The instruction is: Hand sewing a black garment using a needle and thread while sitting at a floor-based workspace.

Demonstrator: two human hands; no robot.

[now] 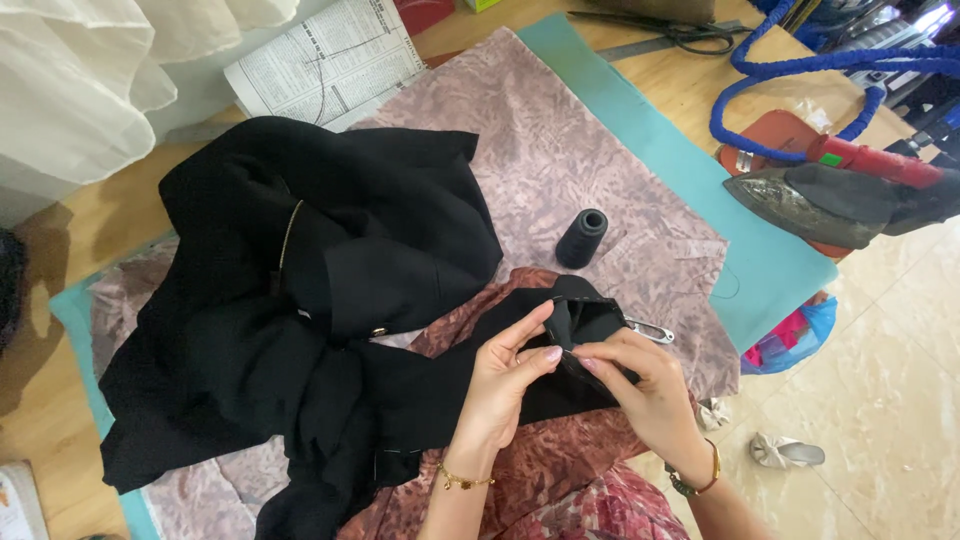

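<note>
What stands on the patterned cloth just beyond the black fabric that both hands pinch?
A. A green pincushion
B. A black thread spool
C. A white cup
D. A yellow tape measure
B: a black thread spool stands upright on the patterned cloth, just beyond the black fabric pinched by the left hand and right hand.

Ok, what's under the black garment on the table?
The black garment lies on a mauve patterned cloth, which covers a teal pad. Near both hands it overlaps a rust patterned fabric. Anything beneath its bulk is hidden.
</note>
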